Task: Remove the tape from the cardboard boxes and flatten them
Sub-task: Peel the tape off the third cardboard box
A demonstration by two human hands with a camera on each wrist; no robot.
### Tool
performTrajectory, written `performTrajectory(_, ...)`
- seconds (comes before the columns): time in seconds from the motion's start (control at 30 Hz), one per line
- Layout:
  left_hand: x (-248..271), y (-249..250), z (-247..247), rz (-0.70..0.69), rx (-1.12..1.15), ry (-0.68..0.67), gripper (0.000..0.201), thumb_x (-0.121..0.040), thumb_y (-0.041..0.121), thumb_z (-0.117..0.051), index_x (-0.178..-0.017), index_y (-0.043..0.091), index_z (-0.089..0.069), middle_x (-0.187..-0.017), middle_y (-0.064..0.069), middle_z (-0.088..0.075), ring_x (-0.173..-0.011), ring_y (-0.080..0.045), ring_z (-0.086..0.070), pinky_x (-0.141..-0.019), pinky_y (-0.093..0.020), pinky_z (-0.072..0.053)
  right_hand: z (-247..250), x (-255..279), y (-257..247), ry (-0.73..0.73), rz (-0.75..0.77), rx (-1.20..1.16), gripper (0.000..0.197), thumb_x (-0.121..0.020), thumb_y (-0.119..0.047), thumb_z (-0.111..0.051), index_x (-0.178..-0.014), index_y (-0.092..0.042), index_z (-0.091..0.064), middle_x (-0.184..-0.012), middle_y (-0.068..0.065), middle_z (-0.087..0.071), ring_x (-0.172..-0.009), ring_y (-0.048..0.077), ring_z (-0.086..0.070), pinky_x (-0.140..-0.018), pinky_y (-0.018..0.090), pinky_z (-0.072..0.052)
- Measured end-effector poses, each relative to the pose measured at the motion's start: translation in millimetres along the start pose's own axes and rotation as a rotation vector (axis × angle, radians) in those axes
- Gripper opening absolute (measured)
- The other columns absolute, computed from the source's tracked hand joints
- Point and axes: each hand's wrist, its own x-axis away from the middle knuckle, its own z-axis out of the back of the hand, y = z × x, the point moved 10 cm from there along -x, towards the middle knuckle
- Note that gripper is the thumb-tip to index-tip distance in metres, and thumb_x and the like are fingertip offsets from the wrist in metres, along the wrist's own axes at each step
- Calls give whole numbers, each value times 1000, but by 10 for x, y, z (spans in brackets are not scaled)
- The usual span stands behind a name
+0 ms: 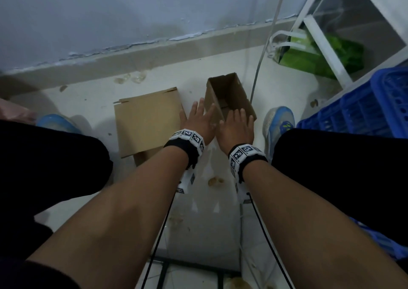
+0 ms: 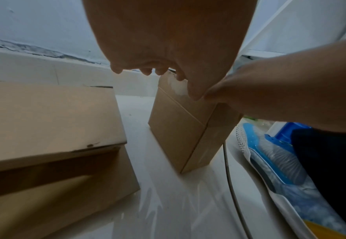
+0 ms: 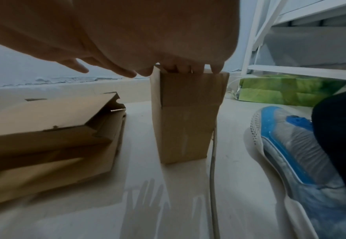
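Observation:
A narrow cardboard box (image 1: pixel 229 96) stands upright on the white floor with its top open. My right hand (image 1: pixel 237 123) lies over its near end, and the straight fingertips (image 3: pixel 188 69) touch the top rim. My left hand (image 1: pixel 196 116) is stretched out flat beside the box's left wall, and its fingertips (image 2: pixel 147 71) reach the upper edge. A wider, low cardboard box (image 1: pixel 148 121) lies to the left with its lid flap (image 3: pixel 51 116) partly raised. In the left wrist view the narrow box (image 2: pixel 180 129) shows a pale strip near its top.
A blue plastic crate (image 1: pixel 364 107) stands at the right, with a white rack (image 1: pixel 320 39) and a green bag (image 1: pixel 309 57) behind it. A grey cable (image 1: pixel 258 74) runs down past the box's right side. My shoes (image 1: pixel 279 123) flank the boxes. Crumpled scraps (image 1: pixel 215 181) lie on the floor.

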Motion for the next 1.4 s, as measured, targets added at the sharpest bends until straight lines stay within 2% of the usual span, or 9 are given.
performTrajectory(0.2,-105,97,-125,-34,78,-9,85,-101,10,-56,-162,35,-2,-171,-4,10,-158,-26,4,-124,-58,-13,-64,-6,7,-33,18,8,53,-102,-31,-48,-153,-19,-40,-164,8,-32,-157,28,-13,-125,60,-8)
performTrajectory(0.47,-111,307,98,-76,316,24,80,-101,17,-56,-163,22,-7,-171,-9,-4,-157,-25,-13,-125,-43,-23,241,16,80,89,27,-161,22,-100,-24,-51,-118,-21,-64,-134,0,-62,-147,22,-35,-118,59,-21)
performTrajectory(0.67,129,288,804,-115,470,170,86,-97,20,-62,-163,20,-7,-168,-14,-20,-151,-29,-31,-121,-40,-30,982,94,-207,248,102,-311,13,-100,-21,-51,-103,-21,-65,-126,-2,-65,-144,20,-39,-115,57,-24)
performTrajectory(0.77,345,177,1407,-140,475,302,81,-98,19,-61,-162,22,-11,-155,-18,-43,-131,-34,-54,-104,-39,-46,1505,213,-534,380,149,-385,16,-100,-18,-49,-86,-25,-52,-107,-3,-64,-126,21,-52,-108,55,-32)
performTrajectory(0.87,693,-25,2174,-179,422,482,69,-104,18,-50,-162,18,-14,-154,-19,-44,-127,-34,-56,-98,-31,-42,2135,424,-981,511,213,-474,18,-98,-22,-51,-81,-24,-45,-92,-3,-58,-107,23,-57,-99,53,-39)
performTrajectory(1.13,1629,-626,3540,-117,318,720,78,-85,48,-47,-159,28,-31,-163,-7,-33,-147,-27,-37,-118,-46,-36,3186,926,-1851,538,305,-851,40,-102,-28,-51,-67,-20,-35,-70,-5,-47,-80,27,-50,-81,43,-43)
performTrajectory(1.23,1931,-830,3892,-8,187,830,83,-75,71,-40,-144,26,-50,-149,0,-51,-136,-24,-48,-107,-48,-45,3363,1007,-2023,430,321,-1117,39,-98,-24,-55,-65,-13,-36,-64,-1,-43,-67,24,-42,-65,37,-36)
performTrajectory(1.33,2207,-1075,4080,130,143,959,89,-66,89,-43,-129,28,-56,-132,2,-56,-128,-26,-50,-100,-54,-45,3530,982,-2104,330,286,-1332,34,-87,-31,-57,-74,0,-50,-69,6,-54,-69,24,-50,-67,43,-49)
performTrajectory(1.4,2299,-1269,4068,181,268,1003,101,-62,92,-53,-139,28,-49,-147,-4,-46,-140,-27,-39,-110,-55,-40,3593,899,-2139,259,270,-1387,29,-78,-37,-56,-73,-9,-53,-73,9,-52,-70,25,-51,-70,42,-50)
